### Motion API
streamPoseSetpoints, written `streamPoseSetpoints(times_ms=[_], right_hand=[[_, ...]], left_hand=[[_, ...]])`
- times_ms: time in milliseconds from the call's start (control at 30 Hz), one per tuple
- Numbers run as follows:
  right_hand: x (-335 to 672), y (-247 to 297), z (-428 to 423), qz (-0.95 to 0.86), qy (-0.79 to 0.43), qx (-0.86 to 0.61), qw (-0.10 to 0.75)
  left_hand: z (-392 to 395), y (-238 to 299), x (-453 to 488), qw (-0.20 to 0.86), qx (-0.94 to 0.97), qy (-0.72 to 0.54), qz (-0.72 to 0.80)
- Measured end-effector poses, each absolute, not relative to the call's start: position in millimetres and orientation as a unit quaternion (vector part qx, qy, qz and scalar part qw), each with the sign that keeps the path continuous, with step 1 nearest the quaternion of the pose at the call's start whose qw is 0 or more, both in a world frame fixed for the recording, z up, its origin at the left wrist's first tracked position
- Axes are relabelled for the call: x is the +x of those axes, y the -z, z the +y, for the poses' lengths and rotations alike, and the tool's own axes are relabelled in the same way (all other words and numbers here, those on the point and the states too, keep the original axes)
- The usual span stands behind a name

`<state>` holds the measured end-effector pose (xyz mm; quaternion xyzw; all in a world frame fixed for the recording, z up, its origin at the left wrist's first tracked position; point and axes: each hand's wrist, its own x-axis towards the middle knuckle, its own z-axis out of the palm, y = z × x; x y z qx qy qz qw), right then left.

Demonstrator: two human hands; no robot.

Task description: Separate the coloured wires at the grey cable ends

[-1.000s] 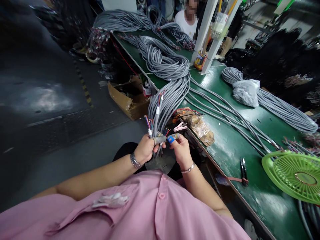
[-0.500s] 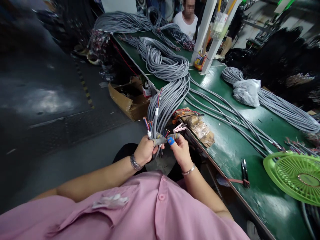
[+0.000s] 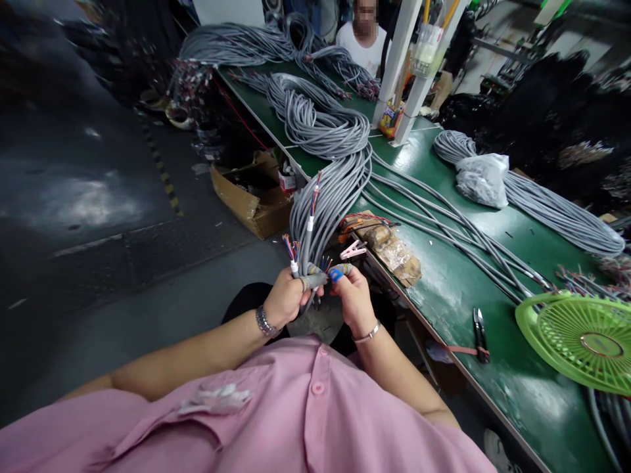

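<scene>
Grey cables — inside left grip, right grip (blue-thumbed) just beside.

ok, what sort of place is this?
Likely a cable workshop or factory floor: bundles of grey cable on a green workbench, snips there, and cable ends with coloured wires in the left hand.

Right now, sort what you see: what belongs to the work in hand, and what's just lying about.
In hand:
- grey cables, gripped by the left hand
- coloured wires at their ends, some near the right hand

Probably just lying about:
- green fan
- snips
- plastic bag
- cardboard box
</scene>
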<state>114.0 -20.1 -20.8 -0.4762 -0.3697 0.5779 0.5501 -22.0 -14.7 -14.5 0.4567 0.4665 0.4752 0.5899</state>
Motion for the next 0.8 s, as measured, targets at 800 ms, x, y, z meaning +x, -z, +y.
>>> streamPoseSetpoints(times_ms=[800], right_hand=[[129, 38, -16, -0.237, -0.661, -0.406, 0.585]], left_hand=[[-6, 11, -31, 0.643, 0.429, -0.454, 0.443]])
